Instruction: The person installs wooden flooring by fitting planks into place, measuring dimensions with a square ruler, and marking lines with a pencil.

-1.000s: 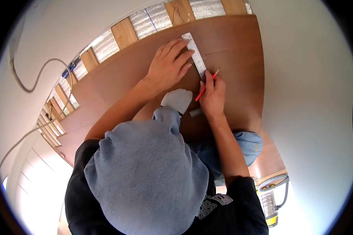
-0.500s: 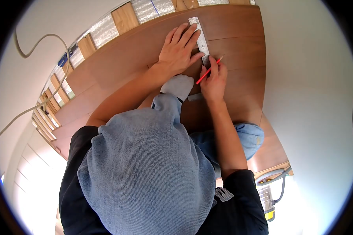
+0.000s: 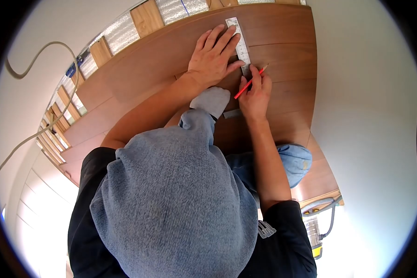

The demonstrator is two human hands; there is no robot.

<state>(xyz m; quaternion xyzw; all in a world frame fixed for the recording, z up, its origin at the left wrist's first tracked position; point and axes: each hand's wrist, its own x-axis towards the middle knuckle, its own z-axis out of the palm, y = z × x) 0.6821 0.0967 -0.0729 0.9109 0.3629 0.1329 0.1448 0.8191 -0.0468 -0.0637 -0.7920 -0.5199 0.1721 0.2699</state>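
Observation:
A metal ruler lies across the brown floor planks. My left hand rests spread beside it, with fingertips on its upper part and the thumb near its lower part. At the ruler's lower end, my right hand has its thumb and index finger against the ruler's edge. A red pencil is held between the fingers of that hand, its tip pointing up and right. Below the hands lies a small grey strip, close to my sock-covered foot.
Wooden battens over silver foil line the floor's far edge. A beige cable loops at the left near a blue tool. White wall at right; a grey hose and yellow-cornered item at lower right.
The view has shifted, so the planks, ruler and hands sit higher in the picture. My left hand stays spread on the ruler, and my right hand still holds the pencil.

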